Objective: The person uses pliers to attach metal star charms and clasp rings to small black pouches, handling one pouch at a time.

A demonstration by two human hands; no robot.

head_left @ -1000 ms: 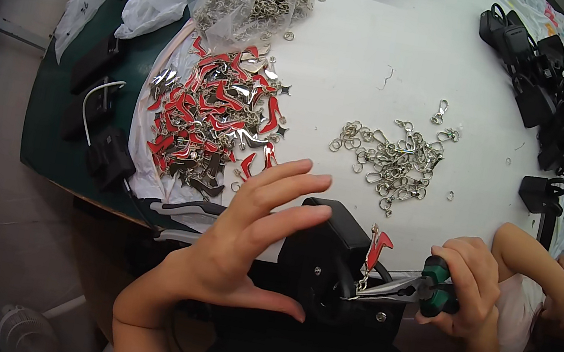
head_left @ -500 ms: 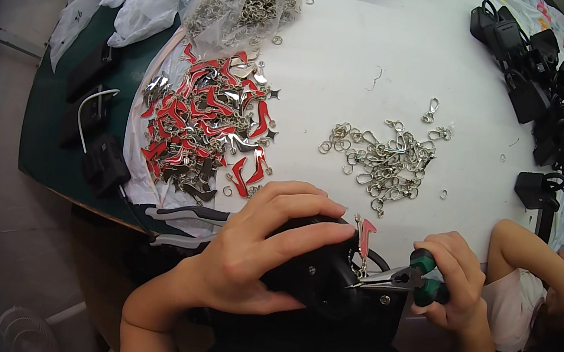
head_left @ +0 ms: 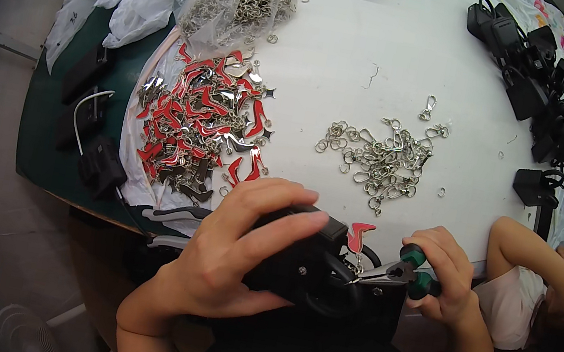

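My left hand (head_left: 228,246) is wrapped round a small black boxy piece (head_left: 318,246) with loop handles, held near the table's front edge. In my right hand (head_left: 449,273) is a pair of needle-nose pliers (head_left: 401,271) with green and black grips. The pliers' tips meet small metal links beside a black loop. From those links a red high-heel charm (head_left: 359,239) stands out, its heel shape facing up. Whether the link is fastened to the loop is too small to tell.
Red shoe charms (head_left: 202,113) lie heaped at left, below a clear bag of metal rings (head_left: 240,6). Metal clasps (head_left: 391,157) lie mid-table. Black boxy pieces (head_left: 526,76) line the right side. Grey-handled pliers (head_left: 177,215) lie at front left. Another person (head_left: 524,279) is at right.
My left hand and the black piece have shifted slightly left and tilted. The red charm has swung so its broad side shows. My right hand with the pliers has moved a little left.
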